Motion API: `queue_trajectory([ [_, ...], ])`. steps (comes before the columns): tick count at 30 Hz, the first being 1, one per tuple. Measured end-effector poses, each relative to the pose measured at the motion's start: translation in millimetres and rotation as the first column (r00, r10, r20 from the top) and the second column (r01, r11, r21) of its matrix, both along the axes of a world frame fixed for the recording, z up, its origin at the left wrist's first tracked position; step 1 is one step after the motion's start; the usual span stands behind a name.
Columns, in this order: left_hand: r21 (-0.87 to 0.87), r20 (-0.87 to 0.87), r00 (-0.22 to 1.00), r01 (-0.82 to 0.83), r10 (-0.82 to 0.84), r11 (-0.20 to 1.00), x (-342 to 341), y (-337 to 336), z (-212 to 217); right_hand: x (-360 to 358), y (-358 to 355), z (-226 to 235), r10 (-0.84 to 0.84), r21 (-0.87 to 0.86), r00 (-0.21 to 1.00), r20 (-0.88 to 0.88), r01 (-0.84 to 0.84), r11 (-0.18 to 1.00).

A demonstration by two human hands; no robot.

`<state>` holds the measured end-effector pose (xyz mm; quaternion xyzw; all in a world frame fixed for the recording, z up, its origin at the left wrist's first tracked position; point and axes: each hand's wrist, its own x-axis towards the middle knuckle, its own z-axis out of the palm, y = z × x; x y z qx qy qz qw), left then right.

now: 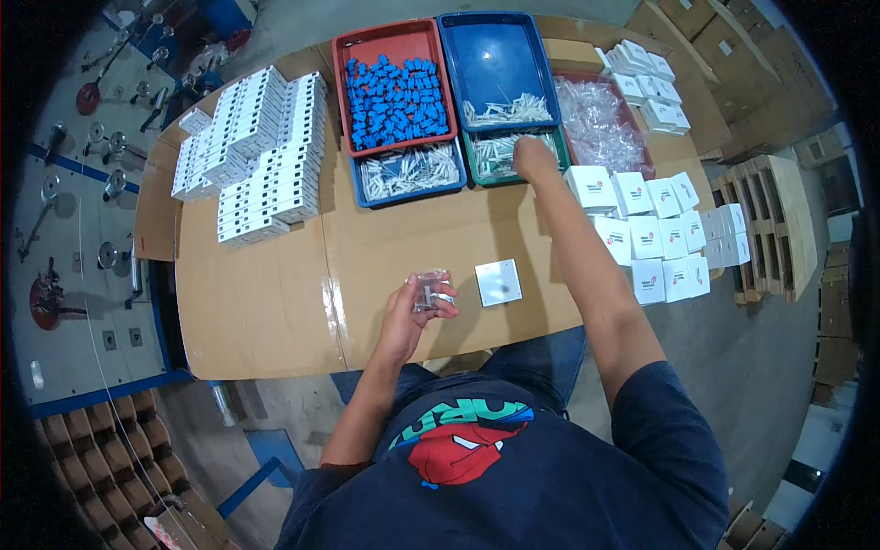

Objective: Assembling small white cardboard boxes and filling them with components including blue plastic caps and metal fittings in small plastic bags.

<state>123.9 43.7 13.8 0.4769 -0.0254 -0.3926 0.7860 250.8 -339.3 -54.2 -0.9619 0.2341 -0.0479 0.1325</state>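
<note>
My left hand (403, 316) is closed around a clear plastic piece (427, 293), held above the cardboard-covered table near its front edge. Just right of it, a flat white square plate (498, 282) with small holes near its corners lies on the cardboard. My right arm is stretched far forward. At its end, my right hand (533, 159) is curled down into a green tray (500, 178) of small white parts (492, 154). Its fingertips are mostly hidden, so whatever they pinch does not show.
A red tray (341, 46) of blue parts overlaps a blue tray (365, 199) of white pieces. Another blue tray (490, 55) holds white pieces, and clear plastic pieces (600, 124) fill a reddish tray. White boxes (646, 236) stand right; stacked white boxes (266, 156) stand left.
</note>
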Motion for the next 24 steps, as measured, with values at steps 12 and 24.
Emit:
queue_trajectory([
  [12,0.021,-0.009,1.0,-0.021,0.021,1.0,3,3,-1,0,9,-24,0.072,-0.088,0.995,-0.063,-0.077,0.993],
  [24,0.0,-0.025,0.999,-0.042,0.042,0.999,4,2,0,-4,-2,-15,-0.019,0.063,0.978,0.208,0.006,0.998],
])
